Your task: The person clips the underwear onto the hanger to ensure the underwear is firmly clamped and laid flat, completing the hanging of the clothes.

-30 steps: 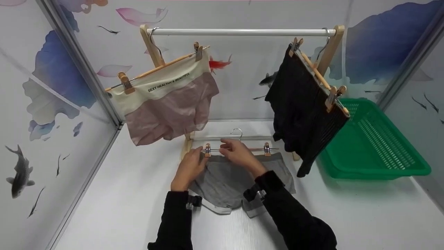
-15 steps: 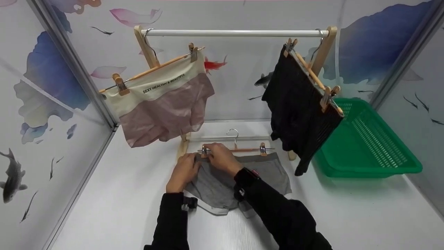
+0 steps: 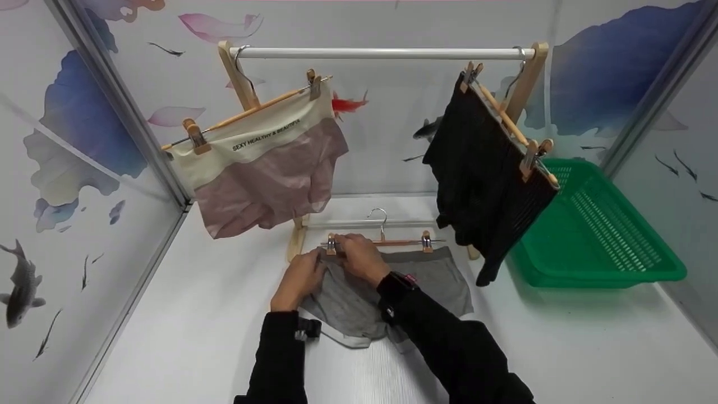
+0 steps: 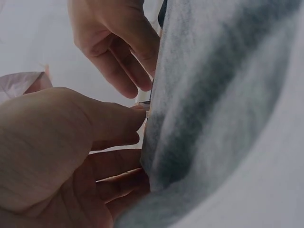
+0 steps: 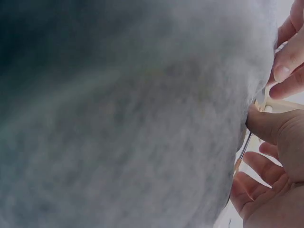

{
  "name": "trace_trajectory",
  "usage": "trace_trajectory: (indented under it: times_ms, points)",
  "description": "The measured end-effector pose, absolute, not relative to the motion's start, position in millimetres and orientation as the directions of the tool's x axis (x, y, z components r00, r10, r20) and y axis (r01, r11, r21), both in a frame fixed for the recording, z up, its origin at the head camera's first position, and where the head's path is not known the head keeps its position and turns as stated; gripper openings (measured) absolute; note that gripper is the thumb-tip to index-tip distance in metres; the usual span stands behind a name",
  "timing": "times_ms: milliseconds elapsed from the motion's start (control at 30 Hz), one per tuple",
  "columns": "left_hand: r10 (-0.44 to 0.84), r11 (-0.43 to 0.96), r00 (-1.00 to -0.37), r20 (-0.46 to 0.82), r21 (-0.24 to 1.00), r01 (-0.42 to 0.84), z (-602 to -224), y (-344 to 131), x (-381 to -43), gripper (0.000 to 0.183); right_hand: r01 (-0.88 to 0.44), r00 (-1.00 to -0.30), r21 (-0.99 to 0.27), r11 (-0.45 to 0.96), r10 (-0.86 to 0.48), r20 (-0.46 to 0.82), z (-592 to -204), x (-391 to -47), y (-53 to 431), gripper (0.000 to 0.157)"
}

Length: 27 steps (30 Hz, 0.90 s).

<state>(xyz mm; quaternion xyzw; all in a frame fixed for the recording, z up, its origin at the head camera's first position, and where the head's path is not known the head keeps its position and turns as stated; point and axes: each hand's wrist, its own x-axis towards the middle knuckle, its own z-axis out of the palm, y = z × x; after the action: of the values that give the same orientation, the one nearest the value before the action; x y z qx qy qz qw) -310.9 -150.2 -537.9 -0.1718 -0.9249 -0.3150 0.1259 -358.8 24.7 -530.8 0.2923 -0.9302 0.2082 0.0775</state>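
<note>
Grey shorts (image 3: 350,303) lie on the white table, their waistband along a clip hanger (image 3: 392,243) with two wooden-tipped clips. My left hand (image 3: 297,278) pinches the waistband's left corner; in the left wrist view the left hand (image 4: 57,147) has its thumb and fingers at the cloth edge. My right hand (image 3: 362,258) pinches the left clip (image 3: 331,243) from its right side. In the right wrist view the right hand (image 5: 280,156) has its thumb by that clip, and the shorts (image 5: 142,118) fill most of the picture. The right clip (image 3: 427,242) sits on the waistband.
A rack with a white rail (image 3: 376,54) stands behind. From it hang pink-and-cream underwear (image 3: 275,179) on the left and a black pleated garment (image 3: 477,174) on the right. A green basket (image 3: 583,275) stands at the right.
My right hand has moved left from the hanger's middle to the left clip. My left hand has shifted slightly down from the clip to the waistband corner. The view shifted slightly.
</note>
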Motion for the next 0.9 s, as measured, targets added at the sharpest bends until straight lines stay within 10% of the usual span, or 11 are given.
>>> trace_trajectory:
  times_ms: [900]
  points:
    - [0.177,0.659,-0.964,0.198,0.704,0.265,-535,-155,-316,0.021,-0.527,-0.846,-0.256,0.811,-0.528,0.069,-518,-370,23,0.057]
